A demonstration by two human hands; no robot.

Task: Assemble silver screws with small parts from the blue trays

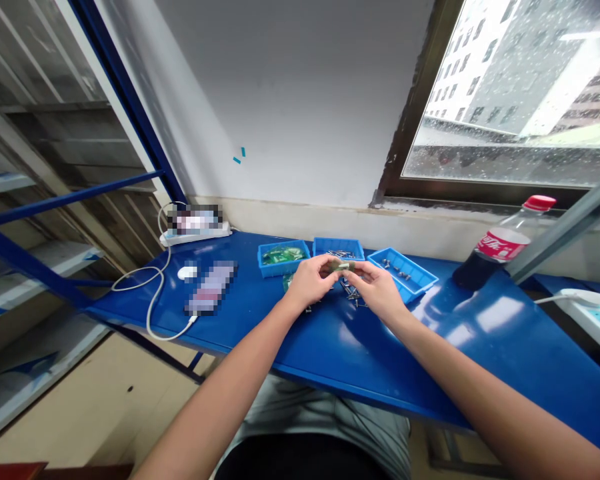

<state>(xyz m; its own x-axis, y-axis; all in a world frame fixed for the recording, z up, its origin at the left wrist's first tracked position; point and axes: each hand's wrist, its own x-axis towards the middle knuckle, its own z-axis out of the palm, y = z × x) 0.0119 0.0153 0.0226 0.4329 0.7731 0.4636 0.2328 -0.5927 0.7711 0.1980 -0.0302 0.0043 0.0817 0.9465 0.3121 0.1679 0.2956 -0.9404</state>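
While the fingers of the left hand (310,283) and the right hand (379,288) pinch a small greenish item (345,265) between them, the head view shows it raised above a glossy blue counter (246,300). Should either grip slacken, the item could drop among the loose metal pieces (351,292) below; a sideways sweep of a hand might scatter those. A careless nudge could shift the left tray (286,269) of green packets, the middle tray (337,242) or the right tray (416,287). A bottle (503,247) stands upright at the right, a power strip (200,236) lies at the left. Beyond are a pale wall (300,107) and a drop-spotted window (505,100).
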